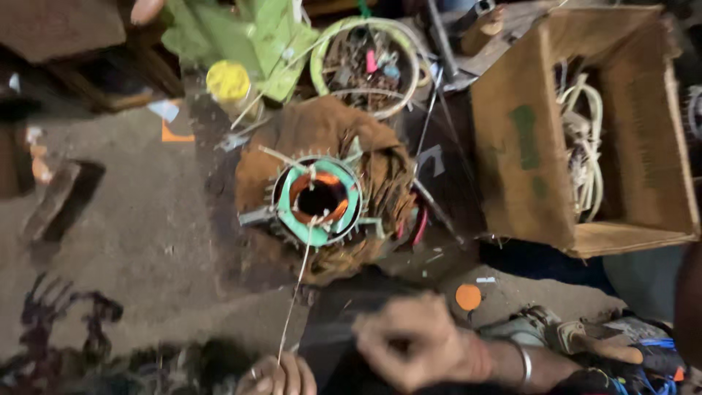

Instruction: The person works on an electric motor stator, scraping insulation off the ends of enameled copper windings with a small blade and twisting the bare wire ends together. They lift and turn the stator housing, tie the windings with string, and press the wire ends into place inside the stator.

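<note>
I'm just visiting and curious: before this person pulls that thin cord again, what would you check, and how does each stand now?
1. Thin cord runs taut from the motor stator to the left hand: ok.
2. Left hand's fingers closed on the cord: ok.
3. Right hand holding anything: cannot tell, blurred.
4. Stator seated on the brown cloth: ok.
5. Cord tied off at the copper winding: cannot tell.
</note>
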Available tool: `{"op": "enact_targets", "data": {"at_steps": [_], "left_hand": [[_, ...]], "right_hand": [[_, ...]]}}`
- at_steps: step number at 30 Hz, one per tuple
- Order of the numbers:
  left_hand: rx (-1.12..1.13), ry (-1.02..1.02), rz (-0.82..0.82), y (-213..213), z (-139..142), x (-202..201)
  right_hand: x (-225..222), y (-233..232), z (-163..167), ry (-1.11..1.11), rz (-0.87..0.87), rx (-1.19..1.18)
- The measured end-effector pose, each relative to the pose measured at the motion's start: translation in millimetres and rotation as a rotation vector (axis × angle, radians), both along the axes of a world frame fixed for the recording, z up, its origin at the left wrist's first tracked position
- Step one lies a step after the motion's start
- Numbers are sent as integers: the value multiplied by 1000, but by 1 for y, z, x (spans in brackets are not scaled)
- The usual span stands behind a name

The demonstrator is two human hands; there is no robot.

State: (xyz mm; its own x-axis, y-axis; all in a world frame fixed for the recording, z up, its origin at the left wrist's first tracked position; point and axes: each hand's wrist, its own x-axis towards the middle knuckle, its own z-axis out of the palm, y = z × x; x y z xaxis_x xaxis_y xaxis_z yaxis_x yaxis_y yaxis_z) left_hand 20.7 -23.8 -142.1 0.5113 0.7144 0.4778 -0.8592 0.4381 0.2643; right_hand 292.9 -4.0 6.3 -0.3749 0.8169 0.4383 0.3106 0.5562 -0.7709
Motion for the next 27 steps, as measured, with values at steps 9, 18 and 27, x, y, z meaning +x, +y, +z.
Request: {"op": "enact_targets", "data": {"at_steps": [9, 18, 27], "left_hand": [[34, 696, 803, -16, 118, 2], [858, 1399, 1219, 27, 168, 3], [1522, 1636, 1265, 20, 199, 13]], "right_hand": [[13, -12, -40, 231, -289, -207], [26, -20, -56, 207, -361, -174], [27, -11, -61, 318, -343, -241]]}}
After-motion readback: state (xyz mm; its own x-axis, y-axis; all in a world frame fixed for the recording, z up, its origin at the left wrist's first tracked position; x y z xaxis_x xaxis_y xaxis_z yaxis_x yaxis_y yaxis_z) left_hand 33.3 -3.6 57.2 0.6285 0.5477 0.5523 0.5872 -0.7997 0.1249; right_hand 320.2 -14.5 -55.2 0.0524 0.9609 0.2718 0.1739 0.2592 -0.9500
